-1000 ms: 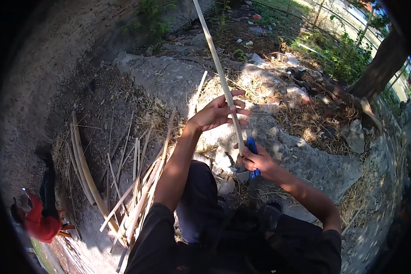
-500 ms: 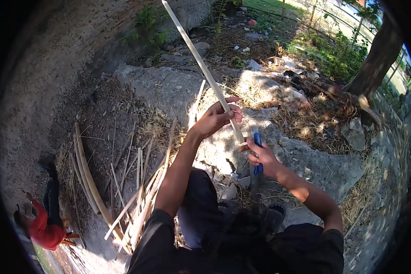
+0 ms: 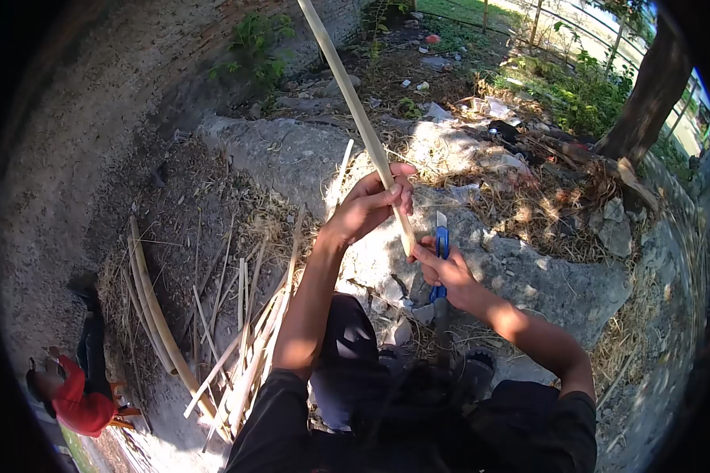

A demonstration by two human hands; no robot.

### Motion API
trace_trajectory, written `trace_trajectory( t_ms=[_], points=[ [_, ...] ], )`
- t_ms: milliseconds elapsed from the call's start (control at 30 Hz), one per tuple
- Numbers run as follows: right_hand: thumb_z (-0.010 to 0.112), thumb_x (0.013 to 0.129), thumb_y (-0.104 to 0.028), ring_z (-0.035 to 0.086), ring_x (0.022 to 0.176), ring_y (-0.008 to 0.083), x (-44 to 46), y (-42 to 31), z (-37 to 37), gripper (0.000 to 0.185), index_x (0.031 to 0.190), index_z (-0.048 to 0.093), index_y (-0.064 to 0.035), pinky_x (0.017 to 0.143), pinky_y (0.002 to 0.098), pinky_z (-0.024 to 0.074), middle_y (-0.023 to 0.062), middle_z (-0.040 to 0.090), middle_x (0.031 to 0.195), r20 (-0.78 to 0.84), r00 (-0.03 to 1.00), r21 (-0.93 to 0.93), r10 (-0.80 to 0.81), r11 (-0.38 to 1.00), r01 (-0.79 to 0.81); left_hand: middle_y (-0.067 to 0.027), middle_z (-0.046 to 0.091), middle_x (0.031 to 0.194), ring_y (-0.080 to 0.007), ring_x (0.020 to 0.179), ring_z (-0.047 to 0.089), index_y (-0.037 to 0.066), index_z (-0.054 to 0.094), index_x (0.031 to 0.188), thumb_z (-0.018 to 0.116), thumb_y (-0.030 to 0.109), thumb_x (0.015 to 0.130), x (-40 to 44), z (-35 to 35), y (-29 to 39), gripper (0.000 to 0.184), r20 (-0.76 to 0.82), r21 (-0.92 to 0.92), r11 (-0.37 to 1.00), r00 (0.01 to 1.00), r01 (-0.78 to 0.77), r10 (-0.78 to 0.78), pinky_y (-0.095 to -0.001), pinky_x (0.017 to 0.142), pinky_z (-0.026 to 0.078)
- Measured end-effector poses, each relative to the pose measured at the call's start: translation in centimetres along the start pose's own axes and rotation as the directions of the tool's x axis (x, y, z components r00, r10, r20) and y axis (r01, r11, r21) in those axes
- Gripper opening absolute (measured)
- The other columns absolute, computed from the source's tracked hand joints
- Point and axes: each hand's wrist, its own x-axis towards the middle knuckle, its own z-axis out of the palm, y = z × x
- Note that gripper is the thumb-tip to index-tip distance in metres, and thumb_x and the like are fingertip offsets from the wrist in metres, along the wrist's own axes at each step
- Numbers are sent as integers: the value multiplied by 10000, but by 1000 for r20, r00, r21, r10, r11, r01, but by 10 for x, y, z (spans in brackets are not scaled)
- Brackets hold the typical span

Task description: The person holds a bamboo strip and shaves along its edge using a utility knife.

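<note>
A long pale wooden strip (image 3: 349, 94) slants from the top of the view down to its lower end between my hands. My left hand (image 3: 368, 206) is wrapped round the strip a little above that end. My right hand (image 3: 445, 270) is closed round a blue utility knife (image 3: 440, 244), whose blade points up and away from me. The right fingertips are at the strip's lower end. Beneath both hands lies a rough grey rock surface.
Several pale strips (image 3: 256, 347) lie in a pile at lower left, beside long curved pieces (image 3: 159, 319). A person in red (image 3: 83, 406) sits at far left. A tree trunk (image 3: 647, 98) stands at upper right, near dry grass and litter. A wall (image 3: 126, 63) rises at upper left.
The strip first swung left, then tilted back slightly right. My right hand moved a little right with the knife, whose blade now shows more clearly. My left fingers have closed more round the strip.
</note>
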Motion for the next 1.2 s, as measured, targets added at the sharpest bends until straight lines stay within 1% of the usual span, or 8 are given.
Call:
trace_trajectory(
  t_ms=[200, 300, 500, 767, 833, 900, 1100, 1200],
  points=[
    [727, 1004, -235, 401, 550, 28, -7, 0, 9, 202, 1107, 656, -77, 507, 241, 327, 11, 728, 885, 7, 988, 1, -152, 988, 152, 36, 379, 754, -99, 637, 352, 40, 562, 1186, 419, 473, 1124, 6, 8, 11, 460, -262, -319, 935, 962, -158, 73, -287, 674, 369],
    [738, 997, -225, 409, 553, 28, -9, 7, 9, 181, 1088, 648, -97, 508, 236, 331, 9, 728, 881, -13, 990, -12, -137, 990, 137, 32, 374, 732, -95, 618, 324, 53, 565, 1138, 408, 487, 1124, 6, 2, 18, 462, -257, -433, 868, 956, -244, 140, -276, 633, 351],
    [743, 994, -204, 419, 540, 36, -3, 16, 5, 209, 1106, 616, -81, 497, 234, 333, 37, 732, 918, -28, 995, 34, -99, 994, 100, 70, 187, 626, -71, 494, 133, 180, 384, 776, 385, 583, 1102, 10, 20, 11, 519, -370, -312, 940, 929, -139, 14, -258, 454, 189],
    [651, 1056, -261, 414, 519, 43, 10, 2, -11, 259, 1154, 620, -23, 491, 242, 347, 59, 718, 931, 13, 1000, 83, 21, 996, -22, 59, 230, 607, -77, 482, 184, 184, 329, 749, 324, 612, 1101, 15, 38, 1, 555, -366, -50, 998, 930, 26, -42, -268, 449, 186],
    [530, 1109, -353, 455, 542, 61, 24, -33, -28, 378, 1198, 634, -2, 530, 257, 394, 79, 711, 975, -137, 981, 87, -140, 984, 153, 56, 283, 611, -65, 479, 225, 171, 374, 809, 377, 604, 1095, 12, 46, 4, 519, -338, -47, 995, 936, 91, -102, -261, 442, 207],
    [440, 1130, -414, 514, 605, 77, 46, -87, -42, 477, 1247, 647, 0, 583, 263, 427, 100, 714, 1066, -177, 865, -213, -470, 876, 432, 62, 267, 621, -53, 481, 216, 167, 385, 853, 337, 660, 1075, 11, 52, 6, 542, -316, -73, 983, 931, 167, -182, -247, 429, 198],
    [507, 1108, -390, 494, 635, 58, 63, -216, -31, 517, 1434, 564, 8, 523, 216, 367, 103, 717, 1157, 157, 818, -213, -553, 790, 575, 71, 254, 633, -32, 462, 167, 170, 382, 901, 262, 750, 1028, 23, 54, -5, 606, -85, -326, 903, 943, 280, -323, -216, 391, 142],
    [598, 1062, -423, 412, 564, 29, 85, -226, -16, 529, 1370, 600, 8, 466, 202, 298, 100, 713, 1132, 84, 857, -153, -508, 843, 515, 66, 271, 635, -35, 450, 181, 166, 395, 901, 262, 726, 1049, 28, 51, -10, 595, -89, -335, 907, 950, 255, -300, -212, 381, 151]
  ],
)
